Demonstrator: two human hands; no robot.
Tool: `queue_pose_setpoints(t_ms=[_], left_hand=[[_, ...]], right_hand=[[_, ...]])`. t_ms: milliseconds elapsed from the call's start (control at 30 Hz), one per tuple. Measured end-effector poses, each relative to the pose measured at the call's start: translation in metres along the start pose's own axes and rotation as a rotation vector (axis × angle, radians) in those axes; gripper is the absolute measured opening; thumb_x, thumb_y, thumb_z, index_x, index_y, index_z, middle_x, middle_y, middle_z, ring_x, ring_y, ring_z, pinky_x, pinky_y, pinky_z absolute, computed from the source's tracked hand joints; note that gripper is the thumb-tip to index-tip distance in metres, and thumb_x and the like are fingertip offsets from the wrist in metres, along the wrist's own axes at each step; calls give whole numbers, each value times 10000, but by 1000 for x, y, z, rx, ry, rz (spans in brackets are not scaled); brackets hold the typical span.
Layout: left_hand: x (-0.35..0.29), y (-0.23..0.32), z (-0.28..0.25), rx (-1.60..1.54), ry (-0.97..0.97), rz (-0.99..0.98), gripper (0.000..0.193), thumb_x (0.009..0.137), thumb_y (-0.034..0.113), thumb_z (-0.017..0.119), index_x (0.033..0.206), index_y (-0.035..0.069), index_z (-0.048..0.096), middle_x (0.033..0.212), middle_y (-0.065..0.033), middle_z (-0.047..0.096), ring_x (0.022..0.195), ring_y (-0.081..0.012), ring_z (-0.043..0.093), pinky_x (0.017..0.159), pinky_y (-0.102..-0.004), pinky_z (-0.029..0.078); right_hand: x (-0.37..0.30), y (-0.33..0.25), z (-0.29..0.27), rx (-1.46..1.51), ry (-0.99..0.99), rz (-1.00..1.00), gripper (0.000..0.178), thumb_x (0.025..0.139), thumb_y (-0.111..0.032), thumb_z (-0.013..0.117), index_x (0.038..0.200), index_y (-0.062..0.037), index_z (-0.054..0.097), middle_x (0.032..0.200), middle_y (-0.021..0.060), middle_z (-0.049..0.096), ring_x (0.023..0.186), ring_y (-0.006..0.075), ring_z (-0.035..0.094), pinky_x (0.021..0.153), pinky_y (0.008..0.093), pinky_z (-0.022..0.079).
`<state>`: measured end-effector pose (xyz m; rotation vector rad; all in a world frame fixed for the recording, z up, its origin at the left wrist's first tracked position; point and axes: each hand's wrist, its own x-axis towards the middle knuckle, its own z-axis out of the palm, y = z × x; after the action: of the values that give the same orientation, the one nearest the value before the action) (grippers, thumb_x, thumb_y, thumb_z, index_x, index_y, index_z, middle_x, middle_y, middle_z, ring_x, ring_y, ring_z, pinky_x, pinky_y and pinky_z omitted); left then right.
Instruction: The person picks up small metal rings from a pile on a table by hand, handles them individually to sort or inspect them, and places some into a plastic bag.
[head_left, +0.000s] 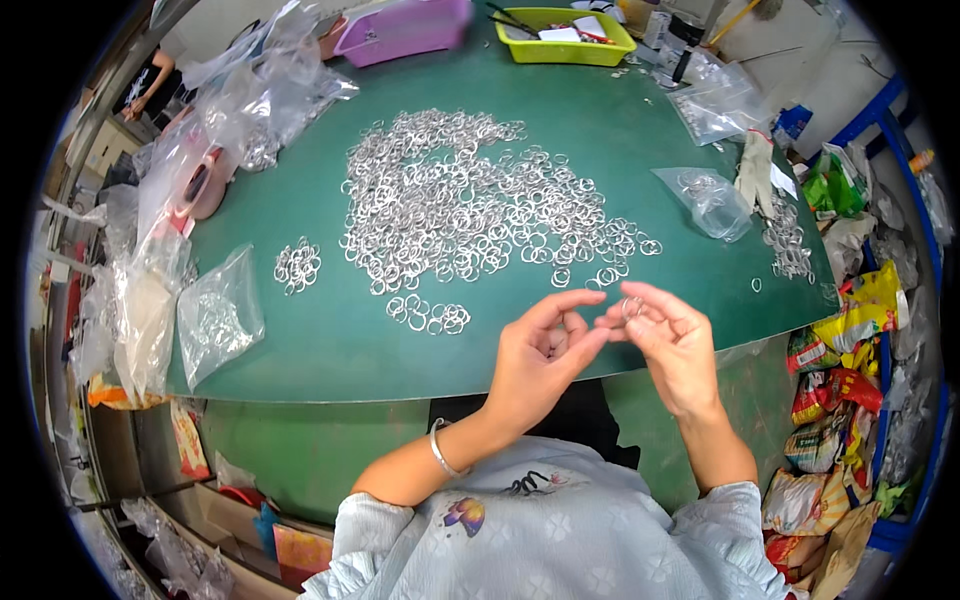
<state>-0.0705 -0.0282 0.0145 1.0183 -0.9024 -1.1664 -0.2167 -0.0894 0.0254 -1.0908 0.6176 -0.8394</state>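
A large pile of silver metal rings spreads over the middle of the green table. In front of my body, at the table's near edge, both hands are raised close together. My right hand pinches a small metal ring between thumb and fingers. My left hand faces it, thumb and index finger apart and the other fingers curled inward; no ring shows plainly in it. Just beyond the left fingertips lie loose rings of the pile's near edge. A small group of rings lies left of my left hand.
Another ring cluster and a clear plastic bag lie at left. At right are a clear bag, a glove and more rings. A purple bin and a yellow-green tray stand at the far edge.
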Motion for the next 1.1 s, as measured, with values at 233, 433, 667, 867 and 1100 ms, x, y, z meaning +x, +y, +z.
queue_pose_setpoints(t_ms=[233,433,667,867,1100], left_hand=[[0,13,-7,387,32,212,215,673,-9,676,877,53,650,673,4,515,485,-16,322,420,-176,240],[0,0,-18,572,51,608,238,631,-19,682,853,68,662,784,-22,569,456,-49,370,389,-177,279],[-4,16,-33,825,-56,823,332,573,-5,704,875,126,670,803,0,566,445,-32,369,364,-172,277],[-10,8,-23,596,-23,741,329,565,77,782,867,77,652,812,-30,550,513,-56,493,411,-181,409],[-12,9,-22,535,-6,755,262,604,-2,738,841,62,645,814,-37,545,549,-68,523,433,-191,432]], right_hand=[[-4,9,11,-150,-43,-58,217,808,38,529,1022,77,540,894,107,583,855,168,571,758,269,470],[3,2,19,-466,-90,-315,158,778,55,550,933,75,574,812,130,590,751,175,574,683,255,471],[7,4,32,-311,-31,-452,110,699,103,597,793,52,574,775,139,623,752,234,583,673,311,481],[10,-3,32,-540,-71,-618,151,668,121,591,794,39,582,760,138,638,753,248,587,685,328,478],[7,-2,37,-511,-73,-616,159,673,123,574,804,33,580,765,139,639,763,247,583,680,329,476]])
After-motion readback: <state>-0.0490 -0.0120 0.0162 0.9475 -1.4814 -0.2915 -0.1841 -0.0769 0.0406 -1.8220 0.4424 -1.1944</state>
